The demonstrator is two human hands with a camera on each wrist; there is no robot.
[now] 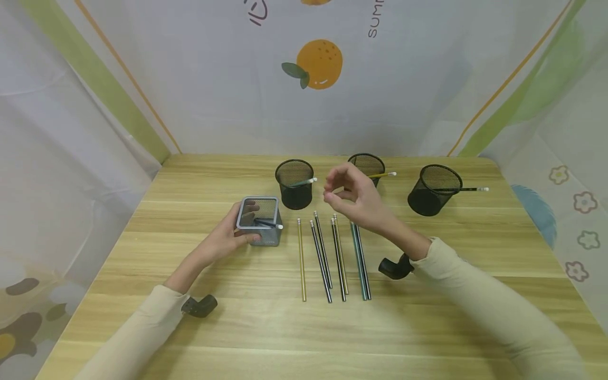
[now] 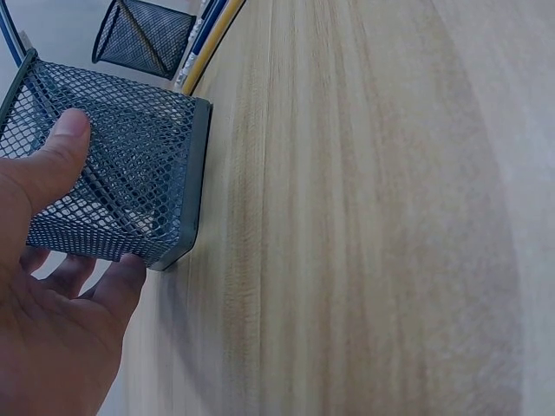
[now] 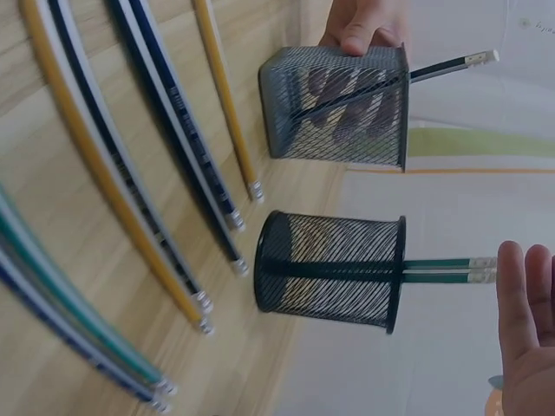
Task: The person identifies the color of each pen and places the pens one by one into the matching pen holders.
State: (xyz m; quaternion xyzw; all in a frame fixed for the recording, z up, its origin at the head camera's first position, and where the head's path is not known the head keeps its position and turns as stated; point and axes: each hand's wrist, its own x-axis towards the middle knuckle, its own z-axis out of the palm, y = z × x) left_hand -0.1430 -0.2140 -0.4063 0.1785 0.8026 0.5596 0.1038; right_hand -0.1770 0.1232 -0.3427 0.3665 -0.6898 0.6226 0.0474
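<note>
At the left, my left hand grips a square grey mesh pen holder, thumb on the near side and fingers on another. A dark pencil with a white eraser leans out of this holder. My right hand hovers between two round black mesh pen holders, its fingers bent and nothing seen between them. In the right wrist view its fingertips are close to the eraser ends of two green pencils, which stand in the left round holder.
Several pencils in yellow, dark blue, black and green lie in the middle of the wooden table. Another round holder with a yellow pencil is partly behind my right hand. The rightmost round holder carries a black pencil.
</note>
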